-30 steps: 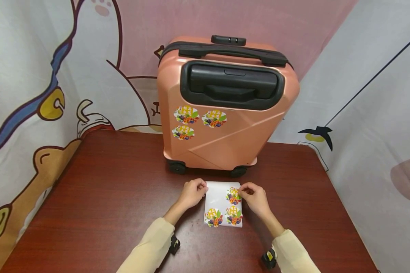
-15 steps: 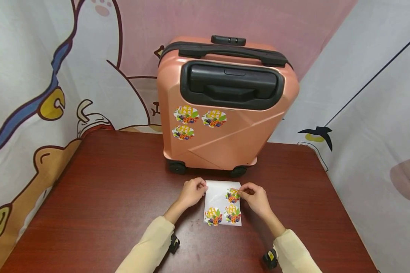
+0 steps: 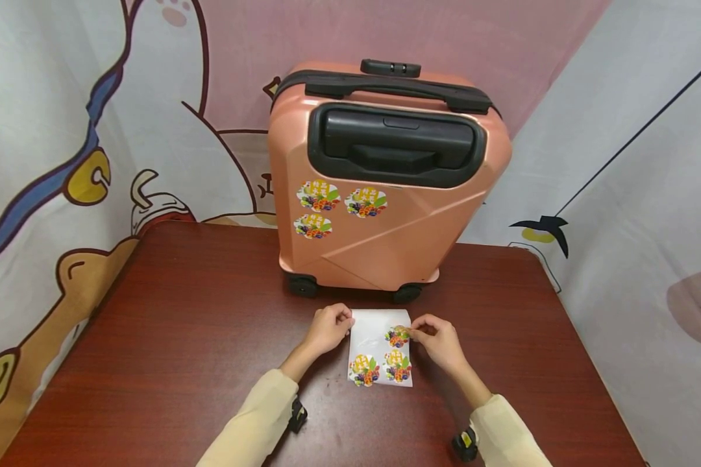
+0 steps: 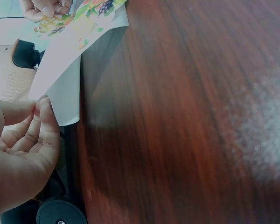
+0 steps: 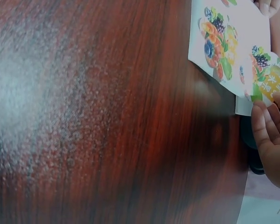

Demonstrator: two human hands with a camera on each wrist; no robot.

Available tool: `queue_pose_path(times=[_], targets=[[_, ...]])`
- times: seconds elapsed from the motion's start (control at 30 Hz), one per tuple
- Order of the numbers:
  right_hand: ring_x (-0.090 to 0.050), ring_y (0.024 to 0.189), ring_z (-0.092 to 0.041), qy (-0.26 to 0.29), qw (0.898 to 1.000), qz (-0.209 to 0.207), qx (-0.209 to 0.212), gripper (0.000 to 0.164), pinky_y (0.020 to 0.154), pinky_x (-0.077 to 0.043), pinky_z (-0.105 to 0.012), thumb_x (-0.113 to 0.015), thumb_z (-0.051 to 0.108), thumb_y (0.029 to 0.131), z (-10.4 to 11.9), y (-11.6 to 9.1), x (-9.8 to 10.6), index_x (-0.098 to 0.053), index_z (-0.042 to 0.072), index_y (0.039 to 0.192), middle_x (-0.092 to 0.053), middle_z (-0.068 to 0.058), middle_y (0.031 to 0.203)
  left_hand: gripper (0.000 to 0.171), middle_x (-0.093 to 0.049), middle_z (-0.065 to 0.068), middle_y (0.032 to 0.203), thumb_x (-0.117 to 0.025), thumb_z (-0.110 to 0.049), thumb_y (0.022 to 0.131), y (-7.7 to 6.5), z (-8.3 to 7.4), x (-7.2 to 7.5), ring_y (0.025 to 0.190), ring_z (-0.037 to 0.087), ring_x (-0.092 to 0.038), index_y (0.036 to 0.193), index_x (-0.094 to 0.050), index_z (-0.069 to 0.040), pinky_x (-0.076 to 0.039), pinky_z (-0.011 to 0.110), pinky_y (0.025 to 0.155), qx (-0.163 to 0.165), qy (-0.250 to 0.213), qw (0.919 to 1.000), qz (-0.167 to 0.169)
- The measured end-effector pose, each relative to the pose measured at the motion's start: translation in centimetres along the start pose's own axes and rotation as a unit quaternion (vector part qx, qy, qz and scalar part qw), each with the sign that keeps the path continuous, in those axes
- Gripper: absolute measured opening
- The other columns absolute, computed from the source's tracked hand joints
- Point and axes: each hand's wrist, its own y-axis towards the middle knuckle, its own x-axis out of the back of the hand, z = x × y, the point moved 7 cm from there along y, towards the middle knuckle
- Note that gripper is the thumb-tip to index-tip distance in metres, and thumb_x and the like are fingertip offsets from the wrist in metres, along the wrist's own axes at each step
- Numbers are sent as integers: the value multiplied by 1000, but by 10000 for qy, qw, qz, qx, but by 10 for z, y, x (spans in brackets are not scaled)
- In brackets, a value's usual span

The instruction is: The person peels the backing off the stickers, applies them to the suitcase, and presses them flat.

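Observation:
A white sticker sheet [image 3: 367, 334] with three round fruit stickers on it is held between my two hands in front of the suitcase. With thumb and fingertips, my left hand [image 3: 330, 328] pinches the sheet's upper left edge; the left wrist view shows the paper [image 4: 56, 70] slanting away from those fingers. My right hand [image 3: 439, 342] pinches the edge of the upper right fruit sticker [image 3: 396, 336], whose top bends up from the backing. In the right wrist view this sticker [image 5: 269, 77] reaches the thumb and fingertips. Two more stickers, left [image 3: 363, 371] and right [image 3: 397, 366], lie along the sheet's near edge.
An orange-pink suitcase [image 3: 380, 243] stands upright on the brown wooden table [image 3: 210, 311], just beyond the sheet. Three matching fruit stickers [image 3: 319, 196] are on its left front. Printed cloth [image 3: 233, 58] hangs behind and at both sides.
The top of the upper right sticker has bent toward the near side as my right hand pulls at it. The sheet has shifted slightly left; my left hand has stayed almost still.

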Motion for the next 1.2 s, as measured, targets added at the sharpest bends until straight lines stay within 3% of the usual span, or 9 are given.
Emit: queue_pose_path(times=[0.13,0.43,0.9,1.2], targets=[[-55,60,-16,12,10000,41,-42,7,50,-41,-20,-64,-13,74,4,-2,1,-61,-7,74,-60,-18,70,6,-61,9,66,-61,-1,84,0,1,0,53,9,-56,78,-60,0,-46,19,49,33,0,10000,10],[-56,59,-11,111,9999,-2,-132,8,51,-44,-22,-66,-7,76,-28,4,5,-61,-1,76,-60,-8,68,6,-60,7,65,-61,0,84,0,2,1,53,13,-58,78,-59,0,-46,19,48,40,-50,10000,-13],[-52,58,-10,103,9996,98,-261,9,48,-44,-25,-66,-7,76,-24,3,10,-59,0,75,-57,-7,66,5,-61,4,63,-62,-2,82,-1,3,4,50,7,-54,78,-61,0,-44,20,50,-75,268,9996,-45],[-52,61,-11,65,9992,321,-211,10,50,-42,-23,-64,-6,77,-20,6,13,-58,2,75,-57,-9,68,7,-63,6,66,-63,-5,83,-1,9,6,51,8,-57,79,-64,1,-46,20,52,89,342,9994,29]])
